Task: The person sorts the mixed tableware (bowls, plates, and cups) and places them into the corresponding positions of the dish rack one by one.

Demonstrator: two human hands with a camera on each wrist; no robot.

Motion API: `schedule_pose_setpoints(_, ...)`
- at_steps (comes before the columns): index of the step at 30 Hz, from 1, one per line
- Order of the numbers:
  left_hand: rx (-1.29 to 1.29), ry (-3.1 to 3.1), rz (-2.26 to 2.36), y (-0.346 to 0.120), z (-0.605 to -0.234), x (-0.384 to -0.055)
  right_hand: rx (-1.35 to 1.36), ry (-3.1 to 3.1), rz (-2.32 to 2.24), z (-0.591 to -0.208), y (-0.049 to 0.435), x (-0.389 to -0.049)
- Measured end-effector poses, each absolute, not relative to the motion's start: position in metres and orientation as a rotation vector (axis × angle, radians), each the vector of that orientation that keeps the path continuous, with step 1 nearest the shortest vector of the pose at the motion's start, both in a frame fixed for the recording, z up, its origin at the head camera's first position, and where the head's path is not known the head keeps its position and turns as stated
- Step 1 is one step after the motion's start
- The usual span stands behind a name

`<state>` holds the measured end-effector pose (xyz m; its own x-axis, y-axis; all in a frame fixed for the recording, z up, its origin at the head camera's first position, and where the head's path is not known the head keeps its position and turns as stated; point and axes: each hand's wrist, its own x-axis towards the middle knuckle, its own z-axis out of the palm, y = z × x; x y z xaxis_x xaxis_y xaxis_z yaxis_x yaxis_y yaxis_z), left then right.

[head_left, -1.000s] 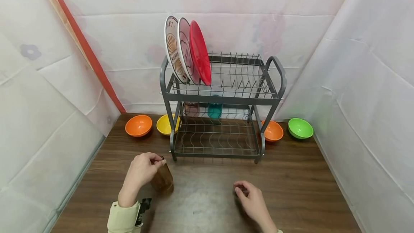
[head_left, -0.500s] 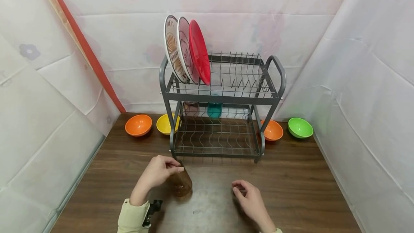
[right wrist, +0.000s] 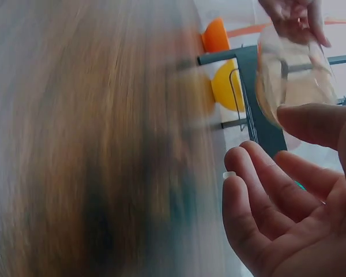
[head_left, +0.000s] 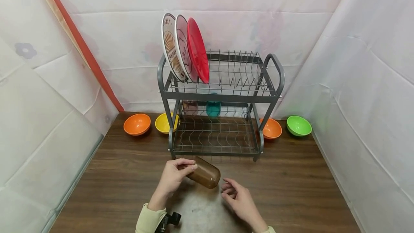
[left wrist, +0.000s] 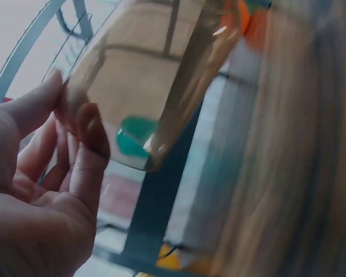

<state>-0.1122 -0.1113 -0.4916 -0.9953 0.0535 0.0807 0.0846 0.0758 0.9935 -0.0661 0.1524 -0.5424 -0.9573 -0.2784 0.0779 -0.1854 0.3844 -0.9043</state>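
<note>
A brown see-through cup [head_left: 206, 173] is tilted above the table in front of the rack, its rounded base toward the right. My left hand [head_left: 177, 175] pinches it at the rim between thumb and fingers; the left wrist view shows the thumb and fingertips on the cup [left wrist: 138, 75]. Just right of the base, my right hand [head_left: 237, 199] has loosely bent fingers with nothing between them. In the right wrist view the right thumb [right wrist: 314, 124] overlaps the cup's base, and I cannot tell whether they touch.
A grey two-tier dish rack [head_left: 223, 98] stands behind, with a red plate [head_left: 198, 51] and two patterned plates upright on top. A teal cup [head_left: 213, 109] and a pinkish cup [head_left: 190, 108] sit below. Bowls flank it: orange [head_left: 137, 124], yellow [head_left: 163, 123], orange [head_left: 271, 129], green [head_left: 299, 126].
My left hand has carried the cup rightward and tipped it from nearly upright to strongly slanted, base to the right. My right hand has shifted slightly left, its fingers spread a little more.
</note>
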Motion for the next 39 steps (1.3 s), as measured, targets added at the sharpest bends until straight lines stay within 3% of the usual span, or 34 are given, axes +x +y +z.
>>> schedule_pose_setpoints(17,-0.042,-2.070,-2.434,-0.072,-0.514,-0.101,-0.054,1.859,-2.234,-0.528,0.156,-0.071)
schedule_pose_setpoints(25,-0.283,-2.324,-2.352,-0.073,-0.526,-0.095,0.077,1.798,-2.339,-0.525,0.158,-0.074)
schedule_pose_setpoints(39,-0.647,-2.381,-2.186,-0.064,-0.545,-0.092,-0.001,2.130,-2.217,-0.514,0.166,-0.081)
